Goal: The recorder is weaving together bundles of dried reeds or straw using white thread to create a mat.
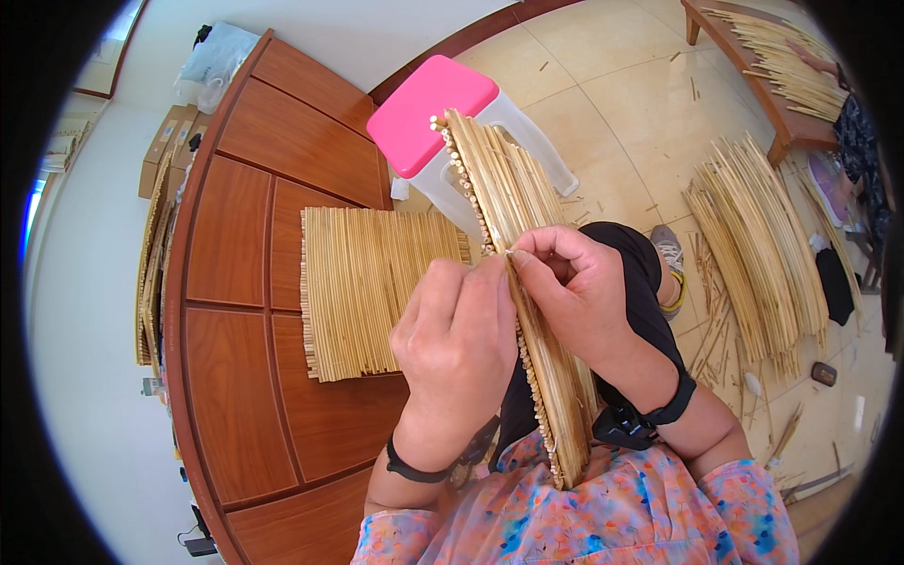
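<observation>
Straw panel: a thick, straw-coloured panel of slender stalks (521, 198) lies between the forearms, its near end against the pink-and-blue patterned shirt (650, 508).
Long axis: runs away from the body, the far end leaning left; a row of round cut ends lines its left edge.
Left hand: this hand (452, 330) is at the cut-end side, grip narrow, fingers curled in; the tips are hidden, so I cannot tell what they hold.
Right hand: this hand (579, 292) comes over from the right, thumb and forefinger pinched together at the same edge; anything between them is too small to tell.
Nearer hand: neither; both meet about midway along the panel, with no obstacle visible between them and the edge.
Beyond the far end: a pink-topped stool with whitish legs (428, 108), partly covered by the panel in this view.
Left side: a flat straw-coloured mat (363, 292) against a reddish-brown panelled wooden board (226, 395).
Right side: a loose heap of pale stalks (763, 254) on the tiled floor (612, 122); farther up, a low brown wooden desk (777, 141) bearing more stalks.
</observation>
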A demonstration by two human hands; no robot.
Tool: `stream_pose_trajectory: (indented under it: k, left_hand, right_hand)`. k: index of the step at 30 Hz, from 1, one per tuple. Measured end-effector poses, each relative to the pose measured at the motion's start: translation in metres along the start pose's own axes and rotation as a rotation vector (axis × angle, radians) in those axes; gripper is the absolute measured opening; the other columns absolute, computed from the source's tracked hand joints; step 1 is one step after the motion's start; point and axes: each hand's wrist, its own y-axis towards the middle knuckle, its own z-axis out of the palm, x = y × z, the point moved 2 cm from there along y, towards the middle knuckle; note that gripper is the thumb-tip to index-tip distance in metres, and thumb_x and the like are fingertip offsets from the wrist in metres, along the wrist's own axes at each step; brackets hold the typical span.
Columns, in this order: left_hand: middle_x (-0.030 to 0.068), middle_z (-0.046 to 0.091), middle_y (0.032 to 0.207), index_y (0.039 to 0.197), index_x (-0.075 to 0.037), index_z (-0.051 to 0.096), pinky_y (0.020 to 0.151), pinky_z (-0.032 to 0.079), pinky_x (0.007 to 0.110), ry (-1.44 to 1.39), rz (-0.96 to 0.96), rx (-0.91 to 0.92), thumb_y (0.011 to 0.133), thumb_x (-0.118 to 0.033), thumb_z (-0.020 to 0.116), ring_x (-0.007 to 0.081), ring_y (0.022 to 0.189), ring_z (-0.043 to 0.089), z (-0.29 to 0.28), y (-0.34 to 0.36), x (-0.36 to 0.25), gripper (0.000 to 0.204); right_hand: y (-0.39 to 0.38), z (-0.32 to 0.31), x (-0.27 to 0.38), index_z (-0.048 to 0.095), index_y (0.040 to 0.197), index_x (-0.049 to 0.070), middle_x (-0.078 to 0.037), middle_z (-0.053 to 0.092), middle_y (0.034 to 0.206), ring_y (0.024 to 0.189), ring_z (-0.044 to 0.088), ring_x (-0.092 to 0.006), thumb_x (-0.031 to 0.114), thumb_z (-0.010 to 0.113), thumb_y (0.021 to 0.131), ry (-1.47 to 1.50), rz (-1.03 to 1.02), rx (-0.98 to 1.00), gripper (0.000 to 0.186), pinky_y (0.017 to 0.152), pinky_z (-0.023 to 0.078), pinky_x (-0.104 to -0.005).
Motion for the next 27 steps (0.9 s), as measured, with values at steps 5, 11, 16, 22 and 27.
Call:
stream_pose_trajectory:
  k: [5, 11, 16, 22, 27]
  left_hand:
    - [0.0069, 0.053, 0.077, 0.094, -0.005, 0.069, 0.050, 0.044, 0.033, 0.072, 0.054, -0.022, 0.080, 0.002, 0.072, 0.0228, 0.060, 0.056, 0.006, 0.003, 0.001, 0.016]
    - [0.0083, 0.052, 0.078, 0.096, -0.004, 0.066, 0.051, 0.045, 0.035, 0.065, 0.101, -0.014, 0.083, -0.001, 0.069, 0.0249, 0.062, 0.055, 0.012, 0.000, 0.001, 0.014]
    - [0.0083, 0.051, 0.079, 0.095, -0.003, 0.065, 0.051, 0.045, 0.036, 0.105, 0.099, -0.047, 0.084, -0.001, 0.068, 0.0250, 0.061, 0.054, 0.016, 0.001, 0.001, 0.011]
    - [0.0085, 0.052, 0.078, 0.093, -0.004, 0.065, 0.050, 0.045, 0.035, 0.077, 0.105, -0.040, 0.084, -0.001, 0.069, 0.0247, 0.061, 0.056, 0.012, 0.002, 0.005, 0.010]
    - [0.0091, 0.052, 0.078, 0.095, -0.004, 0.065, 0.053, 0.048, 0.037, -0.098, 0.033, 0.031, 0.080, -0.001, 0.071, 0.0279, 0.064, 0.058, 0.004, 0.005, 0.016, 0.017]
  right_hand:
    - [0.000, 0.000, -0.001, 0.066, 0.094, -0.004, -0.001, 0.067, 0.080, 0.071, 0.059, -0.0022, 0.001, 0.065, 0.090, 0.002, -0.033, 0.000, 0.007, 0.061, 0.049, -0.0194]
    - [-0.001, 0.000, 0.002, 0.066, 0.094, -0.005, -0.003, 0.067, 0.080, 0.071, 0.059, -0.0032, 0.000, 0.065, 0.090, -0.071, -0.006, 0.000, 0.006, 0.061, 0.049, -0.0201]
    - [0.002, 0.002, -0.002, 0.065, 0.095, -0.005, -0.002, 0.066, 0.079, 0.071, 0.059, -0.0028, 0.001, 0.063, 0.092, 0.015, 0.017, 0.018, 0.006, 0.061, 0.049, -0.0203]
    - [0.000, 0.003, 0.000, 0.064, 0.094, -0.004, 0.000, 0.065, 0.080, 0.071, 0.058, -0.0017, 0.001, 0.062, 0.093, 0.042, 0.064, 0.038, 0.006, 0.059, 0.047, -0.0189]
    - [-0.001, 0.002, -0.002, 0.064, 0.096, -0.003, 0.001, 0.063, 0.079, 0.069, 0.056, -0.0008, 0.002, 0.061, 0.094, 0.019, 0.027, 0.009, 0.006, 0.057, 0.045, -0.0187]
